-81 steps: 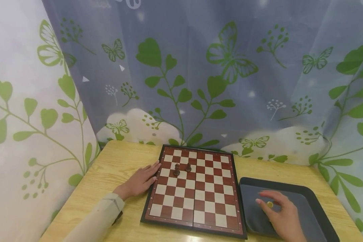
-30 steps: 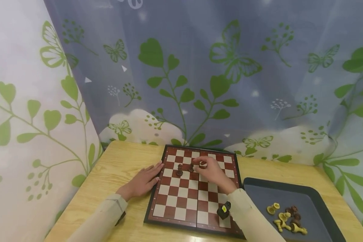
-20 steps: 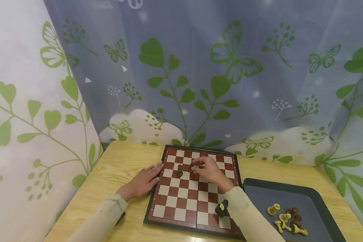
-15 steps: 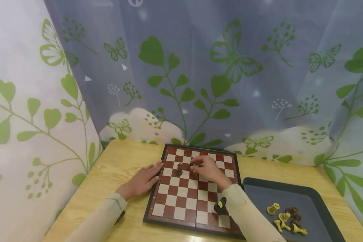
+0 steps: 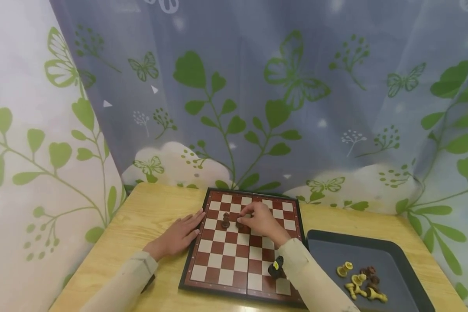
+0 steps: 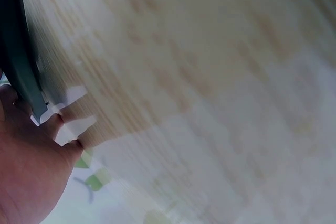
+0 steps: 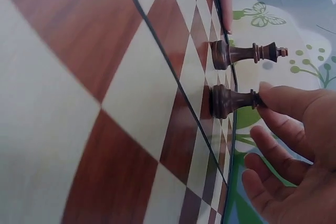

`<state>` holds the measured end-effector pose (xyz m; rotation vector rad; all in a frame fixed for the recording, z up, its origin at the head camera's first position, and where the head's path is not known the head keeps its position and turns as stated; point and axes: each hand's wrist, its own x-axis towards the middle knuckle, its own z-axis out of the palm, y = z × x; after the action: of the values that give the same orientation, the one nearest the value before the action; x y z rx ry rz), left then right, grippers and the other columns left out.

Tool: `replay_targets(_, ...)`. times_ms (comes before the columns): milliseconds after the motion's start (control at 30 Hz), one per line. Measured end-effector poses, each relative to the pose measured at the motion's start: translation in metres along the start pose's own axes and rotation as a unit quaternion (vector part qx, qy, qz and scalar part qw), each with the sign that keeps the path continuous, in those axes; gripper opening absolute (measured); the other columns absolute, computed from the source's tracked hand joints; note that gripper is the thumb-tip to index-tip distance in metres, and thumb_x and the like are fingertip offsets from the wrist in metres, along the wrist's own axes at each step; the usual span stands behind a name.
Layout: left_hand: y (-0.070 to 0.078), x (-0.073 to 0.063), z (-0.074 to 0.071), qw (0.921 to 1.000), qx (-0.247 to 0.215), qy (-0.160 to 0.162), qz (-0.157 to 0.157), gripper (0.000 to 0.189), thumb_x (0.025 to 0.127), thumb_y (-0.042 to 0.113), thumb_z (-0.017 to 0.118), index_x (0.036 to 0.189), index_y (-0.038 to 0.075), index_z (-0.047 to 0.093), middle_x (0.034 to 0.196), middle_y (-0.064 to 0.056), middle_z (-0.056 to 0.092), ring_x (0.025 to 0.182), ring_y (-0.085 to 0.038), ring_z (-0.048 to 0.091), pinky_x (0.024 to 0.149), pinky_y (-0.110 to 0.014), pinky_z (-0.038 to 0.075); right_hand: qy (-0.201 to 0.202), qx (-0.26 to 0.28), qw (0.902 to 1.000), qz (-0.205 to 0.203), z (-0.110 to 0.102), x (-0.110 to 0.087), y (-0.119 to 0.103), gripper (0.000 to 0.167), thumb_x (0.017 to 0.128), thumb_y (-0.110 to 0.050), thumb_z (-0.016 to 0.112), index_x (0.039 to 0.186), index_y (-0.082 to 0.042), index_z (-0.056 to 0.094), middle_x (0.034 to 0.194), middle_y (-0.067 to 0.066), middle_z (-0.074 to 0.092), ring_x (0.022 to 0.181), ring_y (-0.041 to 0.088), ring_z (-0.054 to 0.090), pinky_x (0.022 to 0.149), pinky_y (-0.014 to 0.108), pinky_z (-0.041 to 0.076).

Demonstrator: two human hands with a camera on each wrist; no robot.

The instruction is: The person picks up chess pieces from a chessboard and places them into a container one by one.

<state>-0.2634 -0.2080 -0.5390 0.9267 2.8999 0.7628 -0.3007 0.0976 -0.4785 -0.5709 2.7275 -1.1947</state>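
Note:
My right hand [image 5: 261, 220] pinches the top of a small dark brown chess piece [image 7: 226, 102] between thumb and index finger; its head is hidden by the fingertips. In the right wrist view its base sits right at the board, and the other fingers are loosely curled. Just left of it a taller dark king [image 5: 225, 221] stands upright on the chessboard [image 5: 229, 249]. My left hand [image 5: 173, 237] lies flat on the table with fingers straight, fingertips at the board's left edge. The left wrist view also has this hand [image 6: 31, 166] beside the dark board edge.
Right of the board is a dark tray [image 5: 327, 245] holding several light pieces [image 5: 345, 269] and dark pieces [image 5: 370, 273] lying jumbled. The wooden table [image 5: 156, 203] meets a patterned curtain [image 5: 234, 95] at the back. A black wrist camera [image 5: 276, 268] hangs over the board.
My right hand has come from over the tray to the board and taken hold of the small dark chess piece. Lately hand and piece have shifted slightly toward the near side. The left hand stays put.

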Motion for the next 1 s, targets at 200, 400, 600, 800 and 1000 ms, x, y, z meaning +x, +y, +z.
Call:
replay_targets(200, 0.002, 0.001, -0.001, 0.9999, 0.003, -0.007, -0.011, 0.056, 0.111, 0.023, 0.041, 0.160, 0.001, 0.027, 0.166, -0.019, 0.024, 0.144, -0.054, 0.032, 0.111, -0.077, 0.022, 0.038, 0.005, 0.9989, -0.027, -0.010, -0.001, -0.004, 0.007, 0.094, -0.018, 0.075, 0.098, -0.012, 0.077, 0.109, 0.006, 0.069, 0.104, 0.030, 0.065, 0.082, 0.044, 0.053)
replay_targets(400, 0.001, 0.000, 0.000, 0.9997, 0.006, -0.013, -0.019, 0.057, 0.111, 0.024, 0.040, 0.161, 0.003, 0.025, 0.167, -0.017, 0.023, 0.146, -0.053, 0.031, 0.112, -0.076, 0.021, 0.082, -0.007, 0.9946, -0.064, -0.020, -0.010, -0.008, 0.005, 0.094, -0.019, 0.075, 0.097, -0.017, 0.079, 0.112, 0.003, 0.070, 0.111, 0.027, 0.064, 0.092, 0.053, 0.053)
replay_targets(600, 0.002, 0.002, -0.001, 0.9998, 0.007, -0.006, -0.016, 0.056, 0.111, 0.023, 0.041, 0.161, 0.003, 0.026, 0.167, -0.017, 0.024, 0.145, -0.052, 0.032, 0.112, -0.077, 0.022, 0.108, -0.010, 0.9895, -0.095, -0.028, -0.024, -0.006, 0.015, 0.094, -0.020, 0.076, 0.105, -0.010, 0.079, 0.118, 0.006, 0.069, 0.118, 0.031, 0.060, 0.096, 0.056, 0.051)
replay_targets(800, 0.002, 0.000, 0.001, 0.9999, 0.005, -0.004, -0.015, 0.056, 0.110, 0.022, 0.042, 0.160, 0.001, 0.028, 0.166, -0.019, 0.026, 0.145, -0.052, 0.033, 0.111, -0.077, 0.022, 0.132, -0.005, 0.9870, -0.092, -0.031, -0.043, -0.004, 0.016, 0.093, -0.019, 0.077, 0.105, -0.008, 0.080, 0.115, 0.005, 0.069, 0.115, 0.030, 0.061, 0.098, 0.055, 0.050)
replay_targets(1000, -0.001, 0.000, 0.005, 0.9997, 0.001, 0.024, 0.003, 0.055, 0.110, 0.024, 0.041, 0.159, 0.002, 0.031, 0.164, -0.020, 0.029, 0.142, -0.054, 0.036, 0.108, -0.079, 0.025, 0.169, -0.015, 0.9802, -0.103, -0.038, -0.060, 0.000, 0.014, 0.090, -0.018, 0.080, 0.101, -0.012, 0.081, 0.111, 0.003, 0.071, 0.110, 0.028, 0.062, 0.092, 0.053, 0.053)
